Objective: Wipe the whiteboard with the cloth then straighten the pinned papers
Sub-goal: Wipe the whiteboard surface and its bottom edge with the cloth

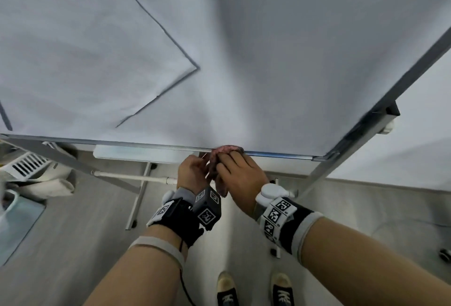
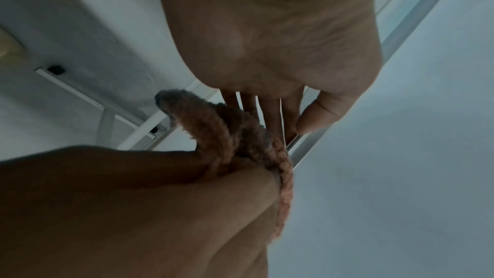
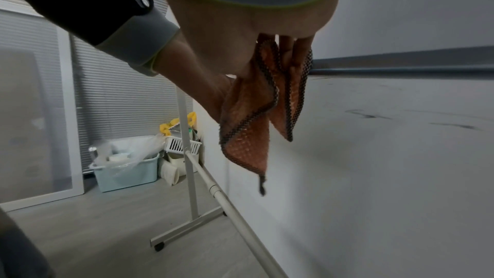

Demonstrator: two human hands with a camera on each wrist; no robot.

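Cloth (image 1: 220, 159) is bunched up at the bottom edge of the whiteboard (image 1: 280, 61), corners dangling. Both hands have it: left hand (image 1: 192, 171) pinching one side, right hand (image 1: 241, 173) gripping the other with curled fingers.

**Right wrist view: cloth held at whiteboard edge**

Orange cloth (image 3: 247, 117), dark-edged, is gripped by the right hand (image 3: 240, 35) and the left hand (image 3: 195, 84); two corners hang down. Whiteboard (image 3: 387, 155) with faint dark marks is seen to the right. Wheeled stand (image 3: 188, 177), pale blue bin (image 3: 128, 173) and white basket (image 3: 181, 145) are seen on the grey floor.
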